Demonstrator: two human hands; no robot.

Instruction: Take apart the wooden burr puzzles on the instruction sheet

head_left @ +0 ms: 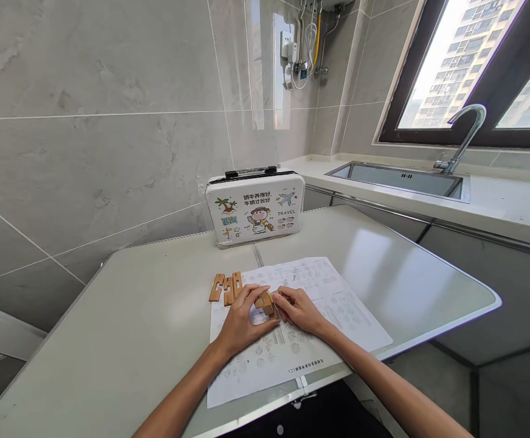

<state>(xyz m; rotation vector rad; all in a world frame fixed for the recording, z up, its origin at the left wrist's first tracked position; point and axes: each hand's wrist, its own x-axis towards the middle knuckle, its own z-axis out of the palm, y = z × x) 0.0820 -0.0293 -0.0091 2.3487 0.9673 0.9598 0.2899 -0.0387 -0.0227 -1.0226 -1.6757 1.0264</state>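
Observation:
Over a printed paper sheet (338, 304), my two hands meet at a small cluster of wooden puzzle pieces (265, 302). My left hand (240, 325) grips the cluster from the left, with thumb and fingers curved around it. At its right side, the bent fingers of my right hand (299, 310) press against the cluster; part of it is hidden behind them. Just left of my left hand, several flat wooden pieces with cut-out notches (217, 288) lie at the sheet's left edge. Small line drawings and text cover the sheet.
A white folding table (155, 316) carries the sheet. At its back stands a white carry case (256, 210) with cartoon prints and a black handle. Behind lies a grey tiled wall (110, 170). To the right are a counter, a sink (397, 179) and a faucet (470, 137) beneath a window.

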